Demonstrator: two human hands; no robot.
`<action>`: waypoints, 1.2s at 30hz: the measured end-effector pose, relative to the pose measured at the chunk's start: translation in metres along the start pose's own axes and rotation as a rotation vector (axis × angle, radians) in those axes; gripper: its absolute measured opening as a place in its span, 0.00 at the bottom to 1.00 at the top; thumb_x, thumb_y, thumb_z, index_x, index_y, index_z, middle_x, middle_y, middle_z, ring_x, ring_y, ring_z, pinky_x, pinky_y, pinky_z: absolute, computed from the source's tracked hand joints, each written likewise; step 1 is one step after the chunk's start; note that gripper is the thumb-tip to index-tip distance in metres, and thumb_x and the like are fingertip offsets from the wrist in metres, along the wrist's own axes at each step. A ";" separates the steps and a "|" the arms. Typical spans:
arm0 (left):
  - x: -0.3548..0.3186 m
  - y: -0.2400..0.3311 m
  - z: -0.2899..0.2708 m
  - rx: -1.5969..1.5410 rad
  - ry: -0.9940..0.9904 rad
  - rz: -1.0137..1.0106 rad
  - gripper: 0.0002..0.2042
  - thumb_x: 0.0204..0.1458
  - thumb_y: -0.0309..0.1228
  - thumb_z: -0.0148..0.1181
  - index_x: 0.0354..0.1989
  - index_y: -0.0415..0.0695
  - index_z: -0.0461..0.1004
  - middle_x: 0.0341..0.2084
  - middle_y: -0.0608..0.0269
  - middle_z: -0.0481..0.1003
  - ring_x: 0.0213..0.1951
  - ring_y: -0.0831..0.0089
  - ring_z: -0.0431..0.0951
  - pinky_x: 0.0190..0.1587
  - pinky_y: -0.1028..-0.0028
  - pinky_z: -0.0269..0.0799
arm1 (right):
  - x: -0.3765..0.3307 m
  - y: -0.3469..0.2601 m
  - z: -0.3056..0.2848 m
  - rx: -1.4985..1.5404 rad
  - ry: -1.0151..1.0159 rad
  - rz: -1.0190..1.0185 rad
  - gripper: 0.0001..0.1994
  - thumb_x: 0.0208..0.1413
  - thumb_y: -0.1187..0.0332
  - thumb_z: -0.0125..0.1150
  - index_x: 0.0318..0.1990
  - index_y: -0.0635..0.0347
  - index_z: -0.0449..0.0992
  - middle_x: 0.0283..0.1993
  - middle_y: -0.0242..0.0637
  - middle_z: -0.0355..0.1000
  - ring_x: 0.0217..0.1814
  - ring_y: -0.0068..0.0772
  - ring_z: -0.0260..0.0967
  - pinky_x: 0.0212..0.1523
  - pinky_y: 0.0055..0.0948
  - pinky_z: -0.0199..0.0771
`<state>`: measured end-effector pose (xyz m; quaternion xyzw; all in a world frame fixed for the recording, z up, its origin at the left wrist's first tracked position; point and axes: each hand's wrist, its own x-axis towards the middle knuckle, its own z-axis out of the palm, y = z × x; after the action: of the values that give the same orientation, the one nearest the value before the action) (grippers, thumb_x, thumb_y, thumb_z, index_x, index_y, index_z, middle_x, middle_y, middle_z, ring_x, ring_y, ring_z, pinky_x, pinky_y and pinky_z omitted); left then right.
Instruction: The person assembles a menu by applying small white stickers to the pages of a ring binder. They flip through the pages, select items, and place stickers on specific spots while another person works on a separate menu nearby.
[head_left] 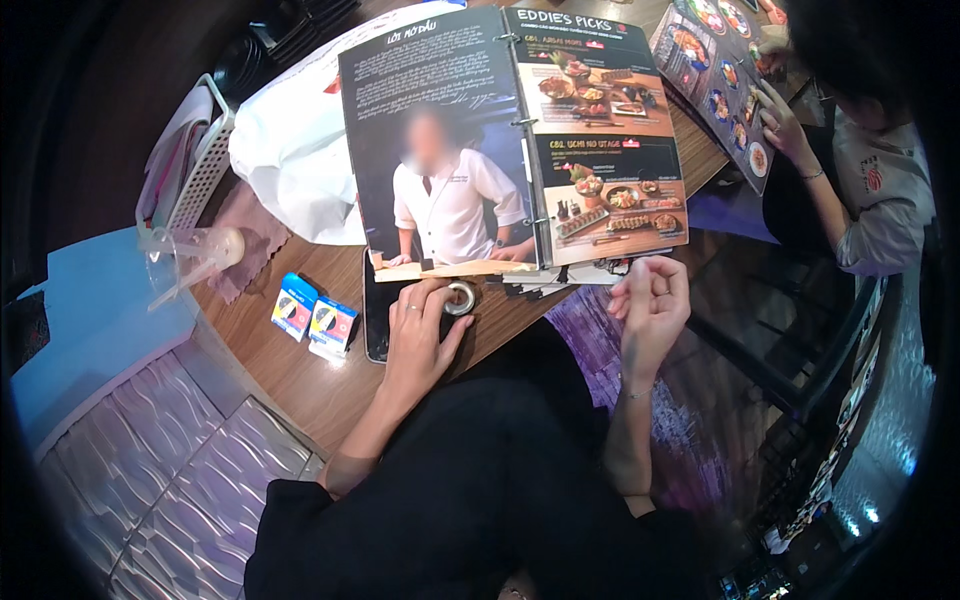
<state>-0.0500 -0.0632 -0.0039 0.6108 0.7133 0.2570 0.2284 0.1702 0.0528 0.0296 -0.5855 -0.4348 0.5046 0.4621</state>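
Observation:
A ring-bound menu (610, 150) lies open in front of me, with a photo of a person on its left page and dishes on its right. My left hand (418, 330) rests at its lower edge, thumb and fingers curled round a small silvery ring-shaped roll (466, 299) that looks like tape. Beneath that hand lies a dark flat device (376, 325), partly hidden by the menu. By the menu's lower right corner, my right hand (655, 305) has its fingers bent together. Whether they pinch anything is too unclear to see.
Two small blue-and-white boxes (312, 315) stand on the wooden table (265, 345), left of my left hand. Farther left are a clear plastic cup (215, 250), a white plastic bag (295, 160) and a white basket (205, 160). On the right, another person (870, 180) holds a second menu (715, 90).

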 end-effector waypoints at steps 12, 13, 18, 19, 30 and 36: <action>-0.004 -0.001 0.003 0.008 -0.061 0.058 0.22 0.42 0.23 0.65 0.50 0.42 0.70 0.43 0.58 0.70 0.48 0.60 0.70 0.49 0.62 0.63 | -0.053 0.019 0.029 -0.325 -0.458 -0.026 0.06 0.57 0.74 0.60 0.41 0.63 0.74 0.25 0.32 0.73 0.20 0.14 0.66 0.21 0.19 0.65; -0.006 -0.001 0.003 -0.014 -0.070 0.070 0.22 0.42 0.23 0.65 0.49 0.42 0.70 0.43 0.58 0.71 0.47 0.60 0.70 0.48 0.63 0.64 | -0.054 0.021 0.029 -0.352 -0.484 -0.012 0.06 0.58 0.73 0.59 0.41 0.63 0.74 0.25 0.32 0.73 0.21 0.15 0.66 0.21 0.19 0.65; -0.015 0.003 -0.006 -0.197 -0.102 0.145 0.24 0.39 0.22 0.67 0.50 0.42 0.72 0.42 0.57 0.71 0.44 0.57 0.72 0.44 0.64 0.71 | -0.058 0.030 0.027 -0.307 -0.587 0.233 0.09 0.59 0.72 0.58 0.45 0.66 0.74 0.28 0.35 0.75 0.28 0.20 0.74 0.25 0.19 0.72; -0.017 0.005 -0.010 -0.213 -0.113 0.148 0.25 0.39 0.22 0.68 0.50 0.43 0.73 0.42 0.57 0.71 0.44 0.58 0.73 0.45 0.65 0.72 | -0.059 0.030 0.028 -0.245 -0.600 0.316 0.11 0.60 0.71 0.58 0.47 0.67 0.73 0.30 0.36 0.76 0.30 0.21 0.75 0.26 0.20 0.73; -0.016 0.022 -0.031 -1.239 -0.238 -0.099 0.21 0.41 0.18 0.68 0.47 0.38 0.73 0.47 0.58 0.65 0.52 0.71 0.71 0.53 0.72 0.73 | -0.060 0.008 0.031 0.219 -0.598 0.496 0.23 0.57 0.75 0.62 0.58 0.64 0.63 0.49 0.44 0.73 0.48 0.25 0.72 0.45 0.23 0.75; -0.011 0.018 -0.037 -1.520 -0.292 -0.053 0.22 0.42 0.17 0.66 0.47 0.39 0.69 0.46 0.57 0.62 0.52 0.67 0.69 0.51 0.66 0.78 | -0.063 -0.017 0.031 0.386 -0.498 0.425 0.19 0.57 0.77 0.61 0.55 0.62 0.66 0.45 0.38 0.73 0.44 0.20 0.71 0.45 0.21 0.72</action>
<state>-0.0581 -0.0748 0.0360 0.2968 0.3181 0.5873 0.6825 0.1320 -0.0018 0.0566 -0.4241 -0.2996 0.7888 0.3289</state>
